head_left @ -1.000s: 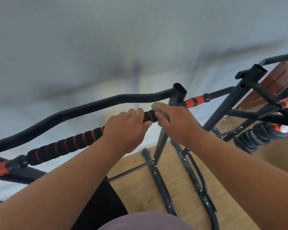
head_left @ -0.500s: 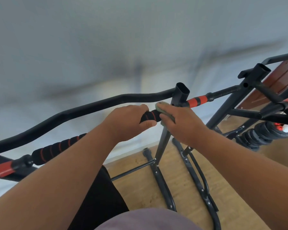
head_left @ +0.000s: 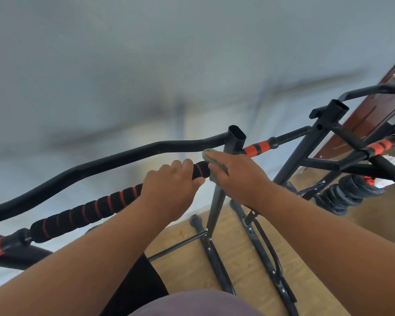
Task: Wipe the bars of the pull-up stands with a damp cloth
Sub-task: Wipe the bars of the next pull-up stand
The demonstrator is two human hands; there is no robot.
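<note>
1. A person stands over a black pull-up stand. Its foam-padded bar (head_left: 87,212), black with thin red rings, runs from the lower left up to an upright post (head_left: 224,179) at centre.
2. The left hand (head_left: 169,190) grips this padded bar from above, fingers curled over it, just left of the post.
3. The right hand (head_left: 237,174) presses a grey-green damp cloth (head_left: 211,157) onto the bar where it meets the post. The fingers curl over the cloth and only its edges show, so how far it wraps the bar cannot be told.
4. The two hands sit just beside each other, with a short stretch of padding between them.
5. To wipe well, the cloth probably needs to wrap fully round the bar and twist as it slides, so the underside is cleaned too.
6. The joint at the post likely traps grime and deserves extra passes.
7. The left hand's grip steadies the frame; it should shift along before the cloth reaches it.
8. A curved bare bar (head_left: 123,158) behind and a second stand (head_left: 328,124) at right appear to await wiping.
</note>
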